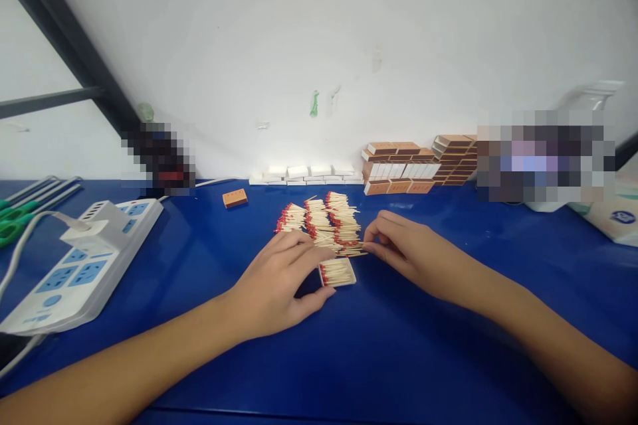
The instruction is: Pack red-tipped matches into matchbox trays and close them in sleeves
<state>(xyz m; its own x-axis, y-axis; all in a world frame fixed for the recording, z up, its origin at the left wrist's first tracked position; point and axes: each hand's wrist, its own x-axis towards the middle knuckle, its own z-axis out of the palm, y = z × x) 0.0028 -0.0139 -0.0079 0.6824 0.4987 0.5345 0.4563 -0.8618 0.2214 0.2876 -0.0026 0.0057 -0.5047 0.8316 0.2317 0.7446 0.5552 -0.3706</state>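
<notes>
One palm-down left hand (279, 282) clamped on a matchbox tray (354, 275), right hand (409, 249) angled inward, pinching a matchstick (361, 245)

A glossy blue counter (399, 358) spreads before me, its far edge against the wall. Near its middle lie 3 heaps of red-tipped matches (343, 218), side by side. Just nearer to me, at my left hand (284, 279), sits 1 white tray (353, 277) filled with matches. Along the wall I have low rows of white trays (299, 176), then 2 stacks of orange-and-brown matchboxes (399, 184) to their right. 1 single matchbox (234, 198) lies apart on the left. Farther left rest a power strip (102, 265) and green-handled tools (14, 219); at far right, a plastic package (611, 209).
</notes>
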